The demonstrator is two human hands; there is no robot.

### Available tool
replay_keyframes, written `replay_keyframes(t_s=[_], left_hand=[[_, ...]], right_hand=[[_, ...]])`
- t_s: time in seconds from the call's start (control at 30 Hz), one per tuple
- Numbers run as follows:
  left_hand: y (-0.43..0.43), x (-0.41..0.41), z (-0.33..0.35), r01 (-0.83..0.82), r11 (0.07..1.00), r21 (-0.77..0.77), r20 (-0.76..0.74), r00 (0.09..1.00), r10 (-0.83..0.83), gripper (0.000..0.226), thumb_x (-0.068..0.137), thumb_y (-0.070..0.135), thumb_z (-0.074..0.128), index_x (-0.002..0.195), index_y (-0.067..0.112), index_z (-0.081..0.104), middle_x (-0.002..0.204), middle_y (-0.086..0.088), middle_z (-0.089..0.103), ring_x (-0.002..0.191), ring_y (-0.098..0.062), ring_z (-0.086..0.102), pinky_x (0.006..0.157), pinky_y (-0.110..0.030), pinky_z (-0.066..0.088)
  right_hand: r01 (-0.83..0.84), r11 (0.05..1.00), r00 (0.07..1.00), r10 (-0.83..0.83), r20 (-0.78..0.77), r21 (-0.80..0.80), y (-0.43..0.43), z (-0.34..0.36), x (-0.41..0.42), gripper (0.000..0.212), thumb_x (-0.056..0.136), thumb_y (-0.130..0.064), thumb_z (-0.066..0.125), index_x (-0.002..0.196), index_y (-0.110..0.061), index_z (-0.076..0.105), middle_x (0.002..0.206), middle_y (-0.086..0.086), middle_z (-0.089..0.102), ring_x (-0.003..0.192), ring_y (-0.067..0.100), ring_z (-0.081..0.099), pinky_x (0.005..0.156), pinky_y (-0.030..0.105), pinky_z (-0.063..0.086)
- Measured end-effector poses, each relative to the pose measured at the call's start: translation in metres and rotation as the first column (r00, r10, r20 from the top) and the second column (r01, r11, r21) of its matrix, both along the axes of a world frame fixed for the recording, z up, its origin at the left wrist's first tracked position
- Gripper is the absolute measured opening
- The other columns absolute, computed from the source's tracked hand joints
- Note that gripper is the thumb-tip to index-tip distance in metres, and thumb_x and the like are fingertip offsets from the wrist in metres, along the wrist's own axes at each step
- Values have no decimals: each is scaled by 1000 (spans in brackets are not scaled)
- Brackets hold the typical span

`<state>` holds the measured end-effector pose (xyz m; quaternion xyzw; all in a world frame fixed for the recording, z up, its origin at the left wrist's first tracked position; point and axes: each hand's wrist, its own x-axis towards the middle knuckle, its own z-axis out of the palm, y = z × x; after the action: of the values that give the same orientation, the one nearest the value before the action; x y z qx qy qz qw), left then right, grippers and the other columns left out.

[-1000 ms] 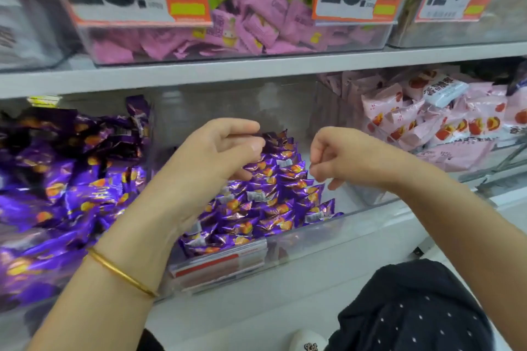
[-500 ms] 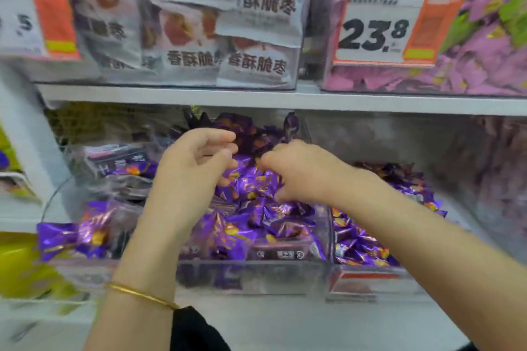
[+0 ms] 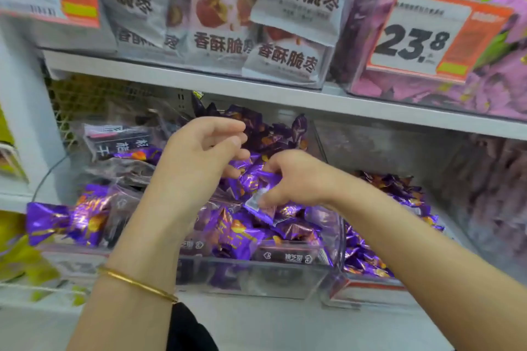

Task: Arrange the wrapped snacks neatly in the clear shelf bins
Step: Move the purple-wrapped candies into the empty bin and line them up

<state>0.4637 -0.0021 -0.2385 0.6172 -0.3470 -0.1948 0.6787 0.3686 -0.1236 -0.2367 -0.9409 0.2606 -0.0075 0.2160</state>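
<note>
A clear shelf bin (image 3: 285, 279) in the middle of the lower shelf is heaped with purple wrapped snacks (image 3: 236, 234). My right hand (image 3: 293, 179) reaches into the heap and pinches one purple wrapped snack (image 3: 256, 199) between thumb and fingers. My left hand (image 3: 199, 159) hovers just left of it above the pile, fingers loosely curled, holding nothing that I can see; a gold bangle (image 3: 137, 283) sits on that wrist. A second clear bin (image 3: 370, 291) to the right holds a lower layer of the same purple snacks (image 3: 379, 242).
The upper shelf (image 3: 256, 91) carries bins of white date-snack packs (image 3: 222, 23) and pink packs (image 3: 499, 85) with an orange 23.8 price tag (image 3: 422, 37). Dark packets (image 3: 119, 142) lie at the left bin's back. Yellow-green packs (image 3: 17, 253) sit far left.
The view swung left from the right-hand bin to the fuller middle bin. My right hand dropped into the heap and pinched a purple snack; my left hand stayed raised beside it.
</note>
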Motion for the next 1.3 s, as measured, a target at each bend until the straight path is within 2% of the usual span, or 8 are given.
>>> replay_keyframes(t_s=[0.17, 0.3, 0.43, 0.6, 0.83, 0.93, 1.03, 1.3], left_hand=[[5, 1, 1, -69, 997, 23, 188, 980, 64, 32, 88, -9, 47, 95, 19, 63, 96, 2, 67, 74, -1, 64, 58, -13, 48], [-1, 0, -6, -281, 880, 382, 782, 605, -146, 38, 86, -3, 50, 114, 18, 64, 118, 4, 59, 109, -14, 51, 95, -22, 37], [-8, -3, -16, -449, 684, 575, 812, 415, -410, 39, 85, 0, 48, 118, 18, 58, 127, 2, 52, 120, -24, 37, 97, -32, 40], [-14, -15, -18, -568, 622, 539, 842, 365, -396, 38, 87, 5, 49, 121, 19, 56, 118, -4, 51, 116, -29, 37, 85, -32, 38], [-17, -8, -18, -492, 722, 486, 857, 431, -283, 20, 88, 20, 61, 107, 22, 67, 106, -3, 57, 110, -27, 46, 80, -33, 41], [-16, -10, -12, -295, 906, 305, 730, 683, -23, 8, 86, 18, 64, 91, 21, 69, 88, 4, 62, 82, -11, 57, 68, -21, 40], [-20, -29, -4, 39, 976, 214, 274, 957, -99, 9, 88, 7, 60, 85, 13, 65, 70, 2, 66, 54, 0, 58, 56, -11, 46], [-64, -110, -3, 483, 875, 24, -130, 870, -476, 26, 92, -5, 49, 110, 11, 58, 84, -12, 64, 71, -19, 68, 74, -32, 59]], right_hand=[[2, 999, 996, 1, -88, 34, 5, -11, 2, 58, 76, -30, 75, 126, -17, 48, 109, -1, 48, 98, 17, 48, 80, 26, 40], [37, 995, 998, -33, -45, 89, 10, -13, 7, 58, 74, -24, 77, 123, -13, 49, 104, 1, 48, 89, 17, 47, 66, 25, 39], [128, 983, 986, -140, 87, 129, 6, -4, -5, 47, 72, -18, 78, 104, -19, 45, 81, -4, 46, 62, 11, 43, 51, 24, 36], [111, 990, 978, -124, 170, 86, 0, 13, -28, 51, 72, -15, 78, 118, -15, 56, 112, -1, 56, 91, 15, 57, 80, 25, 46], [72, 902, 896, -247, 370, 426, -3, 18, -63, 33, 70, 1, 77, 98, -15, 70, 75, 1, 68, 61, 8, 59, 68, 20, 50], [-44, 764, 821, -340, 459, 644, -10, 14, -82, 33, 69, 10, 73, 96, -8, 70, 81, 12, 71, 70, 17, 65, 70, 23, 55], [-219, 576, 743, -425, 517, 788, -19, 12, -105, 35, 60, 11, 71, 93, -1, 71, 89, 19, 70, 75, 23, 67, 73, 29, 57], [-270, 468, 683, -523, 510, 842, -51, 4, -187, 50, 46, -22, 92, 90, -12, 70, 90, 17, 69, 81, 28, 67, 82, 52, 54]])
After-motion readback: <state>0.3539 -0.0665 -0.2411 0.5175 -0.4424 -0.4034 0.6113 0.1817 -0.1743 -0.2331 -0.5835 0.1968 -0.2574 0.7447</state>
